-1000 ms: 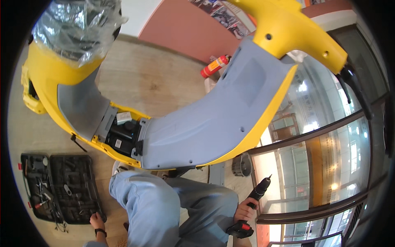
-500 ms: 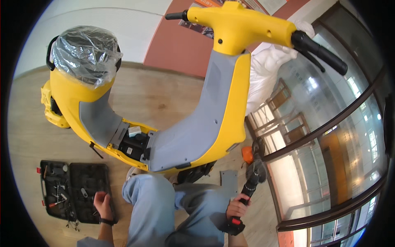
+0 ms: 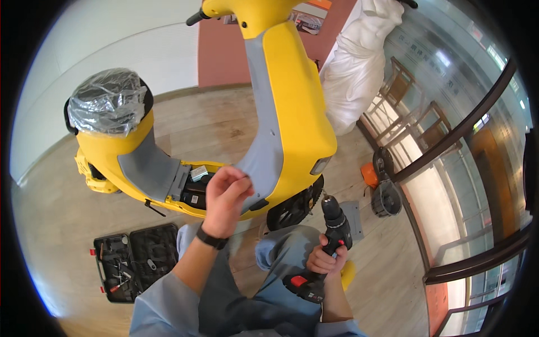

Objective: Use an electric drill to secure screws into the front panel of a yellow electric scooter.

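A yellow and grey scooter (image 3: 300, 95) stands in front of me, its open floor compartment (image 3: 179, 194) showing black parts and a small white-labelled piece. My left hand (image 3: 224, 196) is raised over the right end of that compartment, beside the grey leg shield (image 3: 264, 157). Its thumb and fingers are pinched together; anything between them is too small to make out. My right hand (image 3: 324, 261) grips a black and red cordless drill (image 3: 335, 227) by its handle. The drill's bit points up and away, near the scooter's front wheel (image 3: 292, 210).
On the floor to the left lies an open black tool case (image 3: 154, 255) with several tools. A grey panel (image 3: 352, 219), a dark mesh basket (image 3: 387, 199) and an orange object (image 3: 369, 175) are at the right. Beyond stand a white statue (image 3: 359, 67) and glass panes (image 3: 438, 73).
My left hand has risen from beside the tool case to the scooter's floor compartment. The drill has tilted to point up and away. My view has shifted, and my legs have moved.
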Action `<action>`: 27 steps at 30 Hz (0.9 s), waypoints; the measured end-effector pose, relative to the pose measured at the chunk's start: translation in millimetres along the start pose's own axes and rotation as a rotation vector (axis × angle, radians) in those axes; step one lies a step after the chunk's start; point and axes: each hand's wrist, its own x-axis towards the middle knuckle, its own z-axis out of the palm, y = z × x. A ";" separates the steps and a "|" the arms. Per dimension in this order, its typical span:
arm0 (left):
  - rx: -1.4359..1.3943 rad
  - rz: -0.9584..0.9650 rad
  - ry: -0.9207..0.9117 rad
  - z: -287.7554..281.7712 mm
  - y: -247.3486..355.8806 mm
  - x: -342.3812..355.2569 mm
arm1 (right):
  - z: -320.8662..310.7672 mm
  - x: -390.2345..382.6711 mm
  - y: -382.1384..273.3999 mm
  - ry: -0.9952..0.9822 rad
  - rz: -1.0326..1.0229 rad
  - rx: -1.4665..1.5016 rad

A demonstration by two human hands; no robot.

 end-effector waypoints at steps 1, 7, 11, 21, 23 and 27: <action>-0.037 -0.035 -0.018 5.9 -9.3 8.6 | -0.1 -1.4 2.4 0.058 0.006 0.013; 0.161 -0.091 -0.074 13.2 -56.4 28.5 | -9.6 -6.5 -4.9 0.030 0.029 0.149; 0.199 -0.121 -0.178 8.9 -59.7 21.7 | -22.3 -10.2 -13.1 -0.219 0.011 0.312; 0.808 0.500 -0.200 2.9 -40.9 23.1 | -30.2 14.3 -18.9 -0.252 0.096 0.363; 0.796 0.468 -0.257 3.1 -38.4 23.2 | -29.0 21.5 -18.1 -0.220 0.121 0.352; 0.646 0.356 -0.242 5.9 -36.6 22.5 | -23.8 30.5 -11.8 -0.126 0.138 0.310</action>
